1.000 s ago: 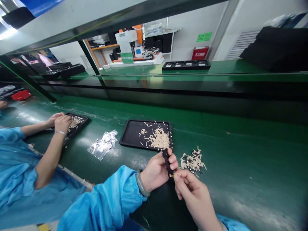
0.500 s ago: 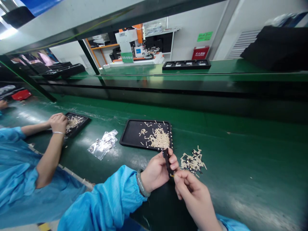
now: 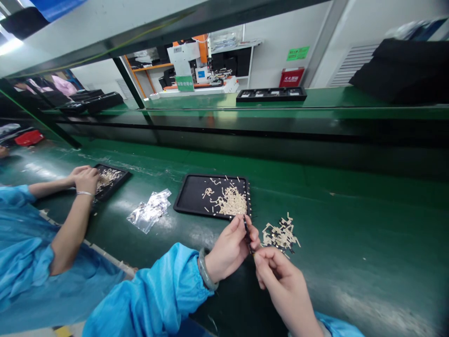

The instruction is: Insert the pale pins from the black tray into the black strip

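My left hand is closed around a narrow black piece, seen nearly edge-on. At its lower end the fingertips of my right hand are pinched together; whatever they hold is too small to make out. Just beyond my hands lies a black tray with a heap of small cream strips at its right side. To the right, on the green table, is a loose pile of cream and black strips.
Clear plastic bags lie left of the tray. Farther left, a co-worker's hands are at another black tray. A raised shelf runs behind the table, bearing a long black tray.
My left hand has turned the black piece, so its broad face no longer shows and it looks thinner. My right hand stays at its lower end.
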Demonstrator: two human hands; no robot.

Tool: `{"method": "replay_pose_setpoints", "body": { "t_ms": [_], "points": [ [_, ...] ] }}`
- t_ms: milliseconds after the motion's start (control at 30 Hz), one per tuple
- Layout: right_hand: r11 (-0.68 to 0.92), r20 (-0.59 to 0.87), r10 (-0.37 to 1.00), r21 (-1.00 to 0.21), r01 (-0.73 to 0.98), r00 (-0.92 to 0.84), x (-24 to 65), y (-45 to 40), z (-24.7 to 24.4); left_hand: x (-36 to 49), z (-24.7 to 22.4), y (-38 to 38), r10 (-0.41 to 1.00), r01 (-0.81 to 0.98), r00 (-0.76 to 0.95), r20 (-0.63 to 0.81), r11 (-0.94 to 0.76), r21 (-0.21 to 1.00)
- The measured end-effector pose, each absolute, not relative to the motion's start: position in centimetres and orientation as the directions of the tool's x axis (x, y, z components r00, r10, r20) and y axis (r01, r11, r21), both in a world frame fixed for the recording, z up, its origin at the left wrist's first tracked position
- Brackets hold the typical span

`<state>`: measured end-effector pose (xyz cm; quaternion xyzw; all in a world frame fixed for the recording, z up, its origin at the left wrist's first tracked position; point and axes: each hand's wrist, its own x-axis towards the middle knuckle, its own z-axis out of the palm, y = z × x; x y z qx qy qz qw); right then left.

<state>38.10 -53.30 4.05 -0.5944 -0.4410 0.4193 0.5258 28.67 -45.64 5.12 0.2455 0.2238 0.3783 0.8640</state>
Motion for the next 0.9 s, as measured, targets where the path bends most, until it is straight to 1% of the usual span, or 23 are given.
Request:
{"method": "replay_pose_setpoints", "body": {
  "t_ms": [133, 233, 400, 533, 733, 900],
  "points": [
    [-0.105, -0.099, 0.964, -0.994, 0.013, 0.248, 38.4, -53.4, 4.1, 28.8, 5.1, -45.9, 0.802, -0.491, 0.565, -0.194, 0.516, 0.702],
    [-0.099, -0.095, 0.962, -0.995, 0.003, 0.256, 38.6, -53.5, 4.3, 28.7, 5.0, -45.9, 0.830, -0.443, 0.525, -0.186, 0.454, 0.773],
    [-0.094, -0.093, 0.960, -0.996, -0.007, 0.265, 38.7, -53.5, 4.6, 28.3, 4.7, -45.8, 0.878, -0.375, 0.447, -0.170, 0.357, 0.855],
    [-0.081, -0.081, 0.951, -0.997, -0.015, 0.299, 38.8, -53.5, 4.8, 27.9, 4.9, -45.6, 0.895, -0.330, 0.413, -0.170, 0.321, 0.888],
    [-0.072, -0.075, 0.942, -0.997, -0.021, 0.326, 39.0, -53.5, 4.7, 27.7, 5.4, -45.5, 0.911, -0.315, 0.374, -0.174, 0.301, 0.900],
    [-0.072, -0.073, 0.910, -0.997, -0.017, 0.409, 38.6, -53.5, 5.0, 27.7, 5.7, -45.6, 0.951, -0.313, 0.272, -0.147, 0.232, 0.921]
  ]
}}
